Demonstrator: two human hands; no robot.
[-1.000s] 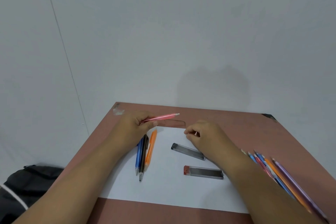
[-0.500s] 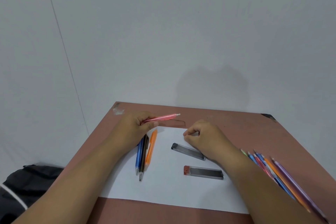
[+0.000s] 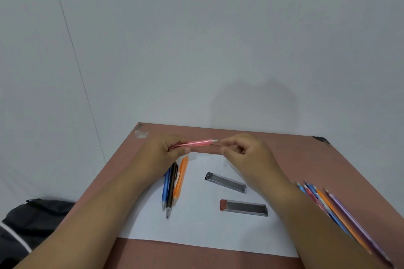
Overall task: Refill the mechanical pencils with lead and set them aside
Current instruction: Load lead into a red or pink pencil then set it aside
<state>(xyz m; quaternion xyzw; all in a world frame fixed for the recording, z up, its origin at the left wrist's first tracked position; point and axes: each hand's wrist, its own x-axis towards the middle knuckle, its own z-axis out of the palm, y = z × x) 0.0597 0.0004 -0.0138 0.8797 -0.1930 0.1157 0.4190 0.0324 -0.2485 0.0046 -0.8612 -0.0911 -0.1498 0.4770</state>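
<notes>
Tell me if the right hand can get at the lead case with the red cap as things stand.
Probably yes. The red-capped lead case lies bare on the white paper beside the right forearm, nothing on it. But the right hand is pinched near the pink pencil, seemingly holding a lead.

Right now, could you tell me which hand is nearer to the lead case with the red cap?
Right. The right hand is up beyond the red-capped lead case, its forearm passing beside it; the left hand holds the pink pencil farther away.

Glossy translucent plastic pink pencil (image 3: 197, 143), matt paper (image 3: 196, 225)
</notes>
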